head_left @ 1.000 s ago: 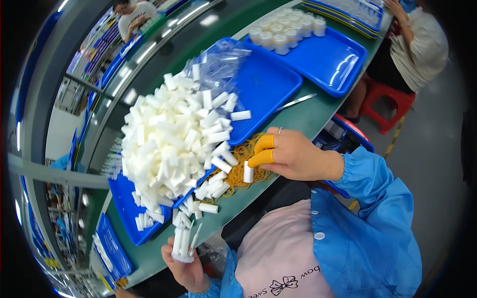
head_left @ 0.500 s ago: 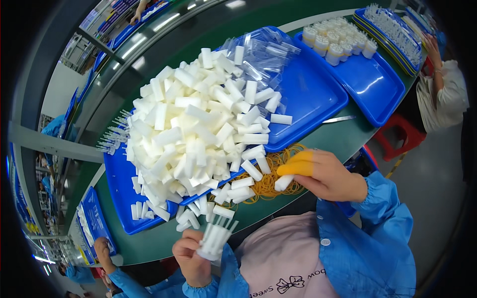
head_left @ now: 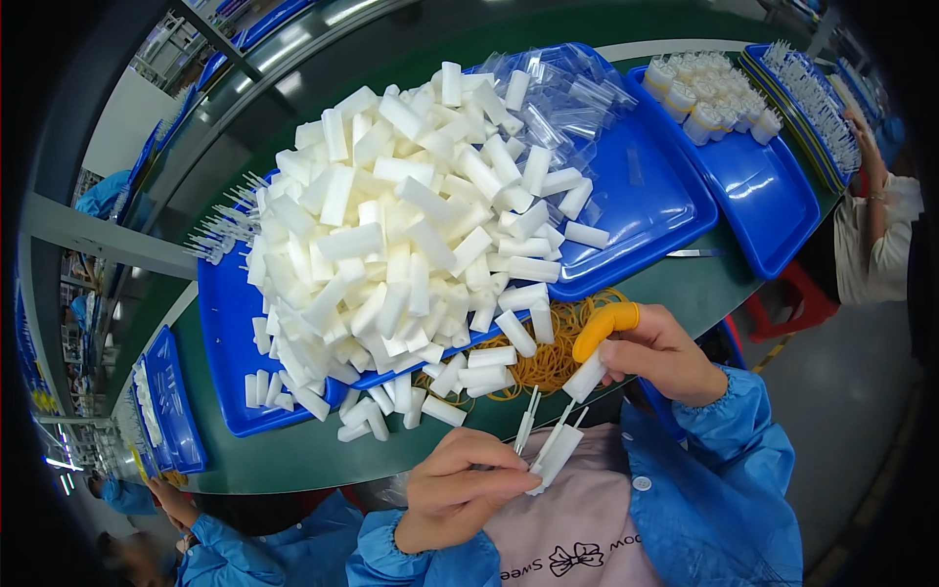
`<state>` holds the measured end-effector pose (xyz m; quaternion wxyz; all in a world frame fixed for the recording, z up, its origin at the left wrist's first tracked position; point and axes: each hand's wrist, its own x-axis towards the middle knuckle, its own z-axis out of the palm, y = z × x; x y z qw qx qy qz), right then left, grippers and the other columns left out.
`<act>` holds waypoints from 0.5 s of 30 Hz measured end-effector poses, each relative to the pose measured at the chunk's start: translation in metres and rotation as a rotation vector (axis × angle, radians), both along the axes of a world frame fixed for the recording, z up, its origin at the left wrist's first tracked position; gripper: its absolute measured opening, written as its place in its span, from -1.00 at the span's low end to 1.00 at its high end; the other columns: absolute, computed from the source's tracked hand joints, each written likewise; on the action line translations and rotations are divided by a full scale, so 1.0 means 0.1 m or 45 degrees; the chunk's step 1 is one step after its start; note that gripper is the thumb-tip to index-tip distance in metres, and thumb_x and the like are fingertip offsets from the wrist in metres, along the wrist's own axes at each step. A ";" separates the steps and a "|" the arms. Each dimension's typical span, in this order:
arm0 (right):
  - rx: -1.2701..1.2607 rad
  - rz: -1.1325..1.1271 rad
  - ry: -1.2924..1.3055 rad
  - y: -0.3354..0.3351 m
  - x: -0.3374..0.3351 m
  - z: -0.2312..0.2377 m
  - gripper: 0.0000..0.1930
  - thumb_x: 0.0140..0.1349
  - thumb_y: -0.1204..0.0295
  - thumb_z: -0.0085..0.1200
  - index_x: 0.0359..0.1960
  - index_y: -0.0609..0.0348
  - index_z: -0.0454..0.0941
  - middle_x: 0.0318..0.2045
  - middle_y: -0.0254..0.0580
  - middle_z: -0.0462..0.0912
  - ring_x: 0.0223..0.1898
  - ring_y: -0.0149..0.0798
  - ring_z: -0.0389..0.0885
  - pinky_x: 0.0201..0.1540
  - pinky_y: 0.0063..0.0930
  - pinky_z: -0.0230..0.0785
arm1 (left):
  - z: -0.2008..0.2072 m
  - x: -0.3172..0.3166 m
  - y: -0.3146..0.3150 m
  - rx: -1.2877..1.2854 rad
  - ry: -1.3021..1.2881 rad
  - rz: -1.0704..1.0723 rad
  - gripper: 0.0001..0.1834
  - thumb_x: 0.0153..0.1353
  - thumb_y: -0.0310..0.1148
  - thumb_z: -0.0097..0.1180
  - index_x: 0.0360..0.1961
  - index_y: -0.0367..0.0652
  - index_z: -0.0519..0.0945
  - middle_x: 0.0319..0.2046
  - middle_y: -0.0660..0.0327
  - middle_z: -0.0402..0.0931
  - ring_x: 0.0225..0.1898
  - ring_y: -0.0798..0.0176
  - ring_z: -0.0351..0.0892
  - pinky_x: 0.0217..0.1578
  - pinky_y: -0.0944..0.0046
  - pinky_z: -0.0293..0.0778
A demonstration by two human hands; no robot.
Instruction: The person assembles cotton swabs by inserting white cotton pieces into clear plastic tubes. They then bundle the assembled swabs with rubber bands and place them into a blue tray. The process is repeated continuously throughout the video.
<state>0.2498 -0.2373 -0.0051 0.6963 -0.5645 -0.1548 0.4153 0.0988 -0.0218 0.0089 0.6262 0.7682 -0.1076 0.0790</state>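
My left hand grips a white plastic holder with upright prongs. A white foam piece sits on that holder, among its prongs. My right hand, with a yellow finger cot, pinches another white foam cylinder. The lower end of this cylinder is at the tip of a prong; whether the prong has entered it I cannot tell. Beyond both hands rises a big heap of white foam cylinders. Tan rubber bands lie on the table near my right hand.
The heap rests on blue trays, with clear plastic sleeves behind. Another blue tray carries banded white bundles. Stacked trays of pronged parts stand far right. A metal blade lies nearby. Co-workers sit at both sides.
My left hand has moved right and up with the holder, to just below my right hand. My right hand has brought its foam cylinder over to the prongs.
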 end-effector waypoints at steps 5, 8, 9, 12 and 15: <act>0.021 0.121 0.046 -0.01 0.09 -0.06 -0.80 0.25 0.43 -0.01 -0.15 0.24 0.53 -0.38 -0.35 0.56 -0.44 -0.60 0.40 -0.39 -0.72 0.27 | -0.05 0.02 0.02 0.005 -0.018 -0.002 -0.73 -0.11 -0.61 0.24 -0.30 -0.19 0.69 -0.31 0.21 0.53 -0.32 0.21 0.48 -0.32 0.31 0.37; -0.009 0.161 0.074 0.02 0.11 -0.03 -0.80 0.26 0.44 -0.02 -0.14 0.24 0.53 -0.35 -0.35 0.55 -0.43 -0.60 0.39 -0.39 -0.72 0.26 | -0.06 0.04 0.03 0.034 -0.007 -0.017 -0.73 -0.15 -0.63 0.22 -0.33 -0.17 0.70 -0.32 0.21 0.54 -0.33 0.21 0.48 -0.34 0.31 0.38; -0.015 0.163 0.100 0.04 0.11 -0.01 -0.80 0.26 0.44 -0.01 -0.14 0.23 0.53 -0.34 -0.35 0.55 -0.42 -0.61 0.39 -0.38 -0.72 0.26 | -0.04 0.04 0.02 0.065 0.009 -0.007 -0.74 -0.17 -0.63 0.23 -0.37 -0.15 0.71 -0.34 0.22 0.55 -0.34 0.22 0.47 -0.35 0.32 0.39; -0.025 0.187 0.182 0.09 0.10 0.01 -0.81 0.25 0.42 0.04 -0.15 0.22 0.52 -0.30 -0.37 0.55 -0.38 -0.61 0.40 -0.35 -0.72 0.27 | -0.03 0.06 0.02 0.194 -0.025 -0.002 -0.69 -0.26 -0.64 0.21 -0.40 -0.12 0.72 -0.35 0.23 0.56 -0.36 0.22 0.48 -0.36 0.32 0.40; 0.009 0.236 0.185 0.11 0.10 -0.08 -0.79 0.21 0.41 0.12 -0.16 0.21 0.52 -0.28 -0.40 0.54 -0.33 -0.59 0.45 -0.27 -0.71 0.31 | -0.04 0.06 0.04 0.284 -0.112 -0.027 -0.62 -0.35 -0.62 0.18 -0.38 -0.09 0.72 -0.35 0.25 0.56 -0.36 0.21 0.48 -0.36 0.32 0.42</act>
